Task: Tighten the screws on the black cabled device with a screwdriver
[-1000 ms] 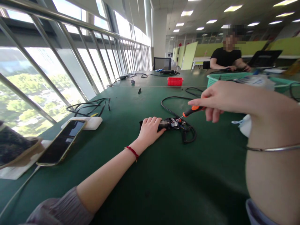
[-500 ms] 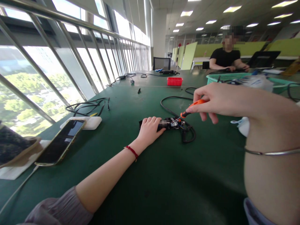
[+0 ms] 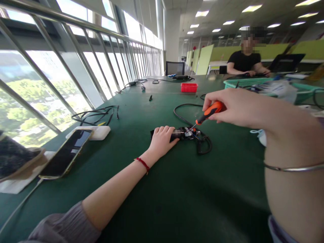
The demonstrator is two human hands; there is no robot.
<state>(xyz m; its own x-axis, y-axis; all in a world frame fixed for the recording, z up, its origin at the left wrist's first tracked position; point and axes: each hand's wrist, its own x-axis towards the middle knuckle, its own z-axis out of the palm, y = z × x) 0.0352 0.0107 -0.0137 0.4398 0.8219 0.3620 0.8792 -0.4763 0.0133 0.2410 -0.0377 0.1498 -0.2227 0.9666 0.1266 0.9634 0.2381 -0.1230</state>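
Observation:
My left hand (image 3: 163,139) is wrapped over the dark body of a corded electric device (image 3: 176,134) that lies on the green table, pressing it down. The device's right end is uncovered, with metal parts and thin wires (image 3: 195,133) showing. In my right hand (image 3: 220,107) is an orange and black screwdriver (image 3: 210,112), held by its handle and tilted down to the left. Its shaft reaches the exposed metal parts; whether the tip sits in a screw is too small to tell. A black cord (image 3: 183,106) loops behind and beside the device.
At the left lie a phone (image 3: 67,153), a white box (image 3: 101,132) and a coiled black cable (image 3: 95,114). Farther back stand a red tray (image 3: 189,87) and a green basket (image 3: 238,83) holding plastic bags. A person in black (image 3: 244,63) sits across the table.
My right hand's fingers have shifted around the screwdriver's handle, so more of the handle shows. The screwdriver stands a little steeper. My left hand and the device stay put.

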